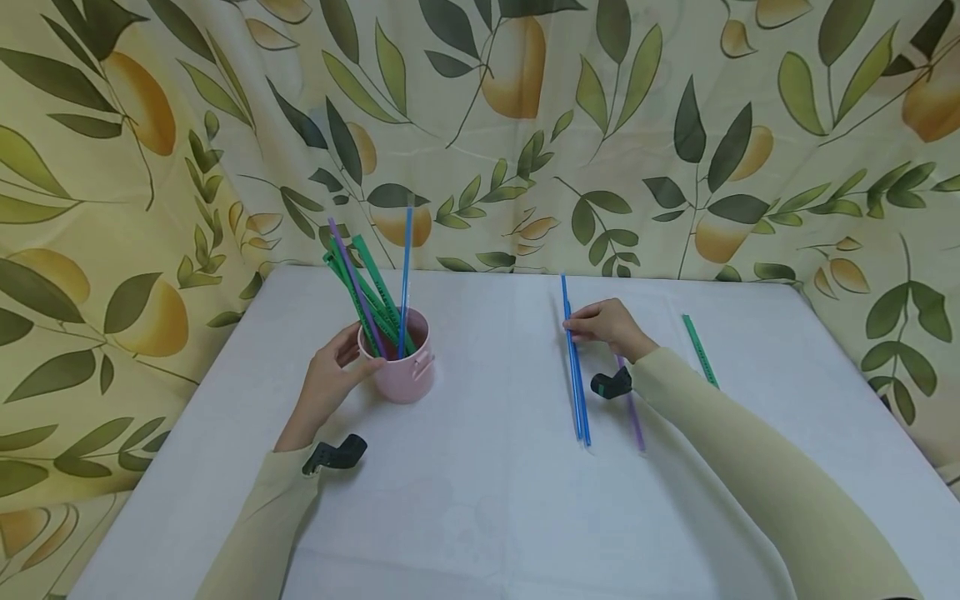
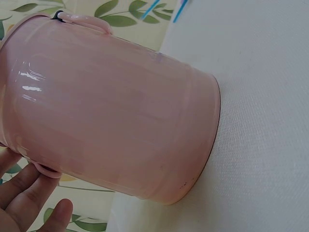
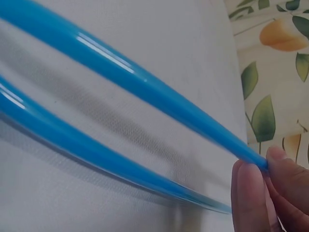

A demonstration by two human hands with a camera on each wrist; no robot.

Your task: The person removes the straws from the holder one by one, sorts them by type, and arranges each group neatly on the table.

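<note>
My left hand point(image 1: 326, 375) grips the left side of a small pink bucket point(image 1: 405, 385), its thumb at the rim and fingers by a side handle point(image 2: 48, 170). Several green straws point(image 1: 372, 271), a purple straw point(image 1: 339, 242) and a blue straw point(image 1: 407, 267) stand leaning in the bucket. Over on the right, my right hand point(image 1: 611, 325) pinches one blue straw point(image 3: 120, 67) between thumb and fingers, raised over the cloth in the right wrist view. A second blue straw point(image 3: 87, 145) lies on the white cloth close beside it.
A purple straw point(image 1: 636, 421) lies partly under the right forearm. Farther right lies a green straw point(image 1: 699, 350), its near end hidden by the sleeve. The white-covered table point(image 1: 480, 508) meets a leaf-and-fruit patterned curtain point(image 1: 495, 208) at the back.
</note>
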